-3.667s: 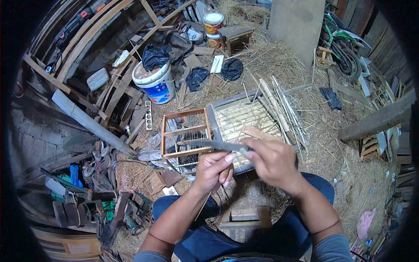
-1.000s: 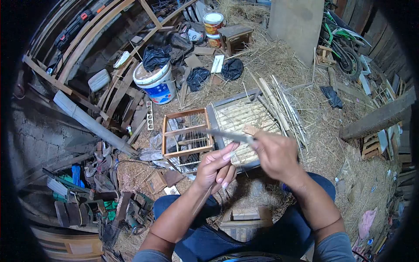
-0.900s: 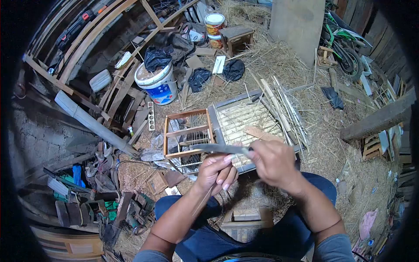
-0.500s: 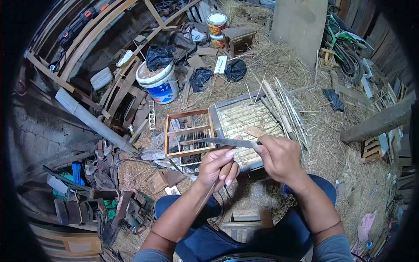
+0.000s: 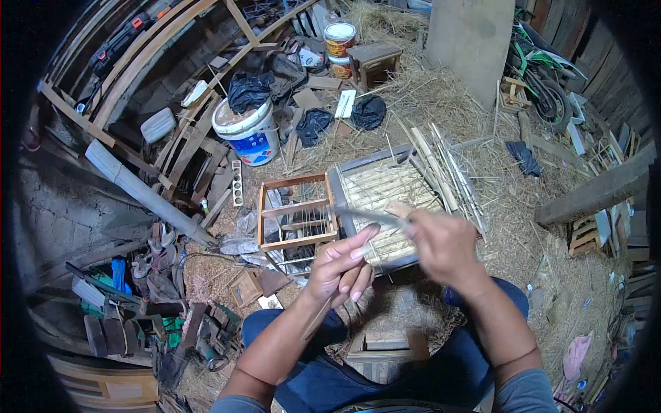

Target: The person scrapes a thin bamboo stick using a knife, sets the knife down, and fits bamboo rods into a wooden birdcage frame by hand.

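My left hand (image 5: 342,268) is closed, thumb pressed to fingers, round a thin strip (image 5: 318,319) that runs down along the forearm. In my right hand (image 5: 444,246) is the handle of a knife (image 5: 370,217), its blade blurred by motion and pointing left, just above the left fingertips. Beyond the hands lies a slatted panel (image 5: 365,184) in a grey frame, with loose sticks (image 5: 435,165) on its right side. A small wooden frame with thin bars (image 5: 296,206) stands beside the panel on the left.
A white and blue bucket (image 5: 246,134) stands at the upper left, near black plastic bags (image 5: 315,126). Further back are a small stool (image 5: 374,55) and stacked tubs (image 5: 339,41). A wooden post (image 5: 595,184) juts in at right. A wooden block (image 5: 385,352) sits between the knees.
The knife has risen off the left fingertips, and its blade is now blurred. My right hand has shifted slightly, while my left hand keeps its grip on the strip.
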`<state>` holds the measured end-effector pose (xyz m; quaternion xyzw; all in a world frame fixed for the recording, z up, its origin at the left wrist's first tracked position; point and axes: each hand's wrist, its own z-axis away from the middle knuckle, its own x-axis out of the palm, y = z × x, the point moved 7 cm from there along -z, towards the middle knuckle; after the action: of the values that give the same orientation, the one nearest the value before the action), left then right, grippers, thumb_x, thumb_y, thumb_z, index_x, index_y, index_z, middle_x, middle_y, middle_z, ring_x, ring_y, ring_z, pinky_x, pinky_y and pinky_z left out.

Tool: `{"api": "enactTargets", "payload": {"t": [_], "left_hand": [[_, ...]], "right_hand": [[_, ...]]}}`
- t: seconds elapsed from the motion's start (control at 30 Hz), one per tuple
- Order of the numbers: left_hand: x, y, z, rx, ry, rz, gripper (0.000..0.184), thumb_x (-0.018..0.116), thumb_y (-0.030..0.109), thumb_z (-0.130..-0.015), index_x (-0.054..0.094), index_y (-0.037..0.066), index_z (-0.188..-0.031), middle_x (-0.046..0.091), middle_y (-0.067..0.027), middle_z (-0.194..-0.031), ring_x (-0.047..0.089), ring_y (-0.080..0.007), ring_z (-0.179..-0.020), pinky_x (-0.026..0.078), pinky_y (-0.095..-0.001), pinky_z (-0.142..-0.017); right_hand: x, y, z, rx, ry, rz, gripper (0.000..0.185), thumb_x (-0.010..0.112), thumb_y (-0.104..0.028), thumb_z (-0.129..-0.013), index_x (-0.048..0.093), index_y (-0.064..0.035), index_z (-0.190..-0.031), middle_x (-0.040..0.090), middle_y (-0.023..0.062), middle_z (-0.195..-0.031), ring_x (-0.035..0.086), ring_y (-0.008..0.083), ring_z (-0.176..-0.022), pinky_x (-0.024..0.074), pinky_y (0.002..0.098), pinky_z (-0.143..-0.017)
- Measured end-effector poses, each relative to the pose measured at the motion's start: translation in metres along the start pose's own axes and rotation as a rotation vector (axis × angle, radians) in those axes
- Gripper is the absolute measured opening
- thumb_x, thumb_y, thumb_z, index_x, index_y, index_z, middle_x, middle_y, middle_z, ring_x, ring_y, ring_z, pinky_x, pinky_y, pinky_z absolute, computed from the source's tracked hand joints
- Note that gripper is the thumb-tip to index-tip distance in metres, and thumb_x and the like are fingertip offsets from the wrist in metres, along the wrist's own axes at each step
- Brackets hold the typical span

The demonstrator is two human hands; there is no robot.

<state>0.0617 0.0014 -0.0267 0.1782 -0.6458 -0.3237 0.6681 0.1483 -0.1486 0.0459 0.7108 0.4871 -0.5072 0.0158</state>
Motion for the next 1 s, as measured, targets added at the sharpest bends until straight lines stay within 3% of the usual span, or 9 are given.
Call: {"api": "enactTargets", "payload": {"t": [0.07,0.17,0.33,0.4,0.77,1.0], "left_hand": [[0.001,0.002,-0.004,0.01,-0.022,0.006,0.044,0.044,0.01,-0.102,0.043,-0.004,-0.143,0.043,0.0025,-0.044,0.049,-0.0141,-0.04,0.04,-0.0283,-0.05],[0.004,0.003,-0.004,0.063,-0.093,0.04,0.042,0.047,0.01,-0.101,0.046,-0.005,-0.141,0.042,0.002,-0.045,0.045,-0.014,-0.039,0.041,-0.0271,-0.045],[0.008,0.001,-0.003,0.009,-0.074,0.045,0.045,0.048,0.012,-0.101,0.044,-0.005,-0.143,0.04,0.0028,-0.045,0.046,-0.0137,-0.041,0.038,-0.0265,-0.048],[0.008,-0.001,-0.005,-0.079,-0.076,-0.02,0.052,0.045,0.011,-0.1,0.035,-0.001,-0.15,0.041,0.0043,-0.044,0.05,-0.0143,-0.042,0.039,-0.0288,-0.055],[-0.001,-0.002,-0.009,-0.047,-0.058,0.009,0.043,0.046,0.01,-0.1,0.043,-0.009,-0.139,0.042,0.0038,-0.044,0.05,-0.0135,-0.041,0.037,-0.0273,-0.05],[0.0,0.006,-0.002,-0.027,-0.06,0.09,0.051,0.04,0.005,-0.101,0.034,0.003,-0.151,0.04,0.0029,-0.044,0.05,-0.0144,-0.044,0.04,-0.029,-0.056]], "right_hand": [[0.005,-0.016,0.007,-0.155,0.057,-0.06,0.026,0.058,-0.033,-0.096,0.062,-0.0122,-0.08,0.057,0.0056,-0.059,0.059,0.0246,-0.049,0.0425,0.0394,-0.044],[-0.004,-0.005,-0.003,0.056,-0.119,-0.087,0.019,0.064,-0.026,-0.092,0.067,-0.0077,-0.089,0.063,0.0119,-0.067,0.063,0.031,-0.06,0.0461,0.041,-0.052],[0.003,-0.005,0.003,-0.066,-0.035,-0.076,0.022,0.062,-0.029,-0.093,0.06,-0.011,-0.08,0.058,0.0075,-0.062,0.061,0.0287,-0.054,0.0446,0.0411,-0.048],[0.001,-0.003,0.002,-0.049,-0.048,-0.118,0.021,0.061,-0.026,-0.093,0.059,-0.0097,-0.079,0.059,0.0077,-0.063,0.061,0.0292,-0.056,0.0448,0.0408,-0.049],[-0.001,0.006,0.0,-0.009,-0.074,-0.078,0.022,0.059,-0.028,-0.096,0.061,-0.009,-0.086,0.06,0.0074,-0.065,0.063,0.0285,-0.058,0.0454,0.0402,-0.049],[-0.002,0.024,-0.002,0.092,-0.076,-0.009,0.022,0.058,-0.028,-0.096,0.065,-0.0099,-0.086,0.061,0.01,-0.064,0.062,0.0304,-0.057,0.0444,0.0412,-0.05]]}}
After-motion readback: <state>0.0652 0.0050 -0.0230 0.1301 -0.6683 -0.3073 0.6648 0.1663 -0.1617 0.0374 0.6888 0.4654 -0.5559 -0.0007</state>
